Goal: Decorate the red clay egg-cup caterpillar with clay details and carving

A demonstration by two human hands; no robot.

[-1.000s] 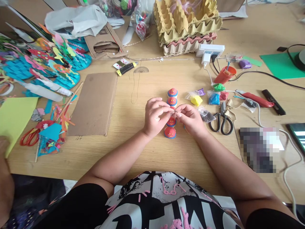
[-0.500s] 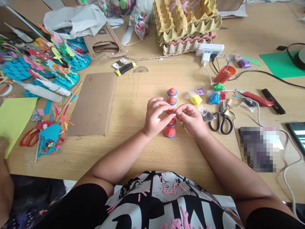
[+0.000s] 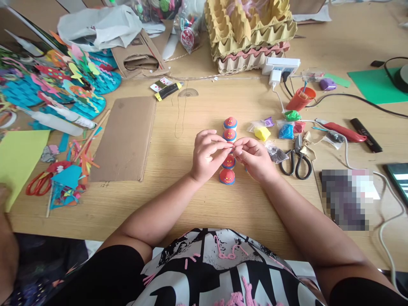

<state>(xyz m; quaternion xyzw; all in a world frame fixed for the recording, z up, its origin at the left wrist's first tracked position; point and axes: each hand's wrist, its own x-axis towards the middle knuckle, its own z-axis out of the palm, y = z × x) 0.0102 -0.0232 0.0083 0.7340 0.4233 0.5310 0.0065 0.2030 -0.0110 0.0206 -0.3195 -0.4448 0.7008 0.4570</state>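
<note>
Several red domed figures with blue rims and yellow smiling faces stand in a row toward me; the nearest red figure and the farthest red figure show well. Over the middle of the row, my left hand has its thumb and forefinger pinched together. My right hand meets it fingertip to fingertip, also in a pinch. Whatever sits between the fingertips is too small to make out. The hands partly cover the middle figure. Right of them lie a yellow clay lump and a dark clay packet.
Black-handled scissors, a blue clay packet and an orange cup stand to the right. Egg trays are stacked at the back. On the left are a cardboard sheet, paper scraps and another person's arm.
My left fingertips have closed in against my right ones, and the left hand has tilted slightly. The figures and the rest of the table look the same.
</note>
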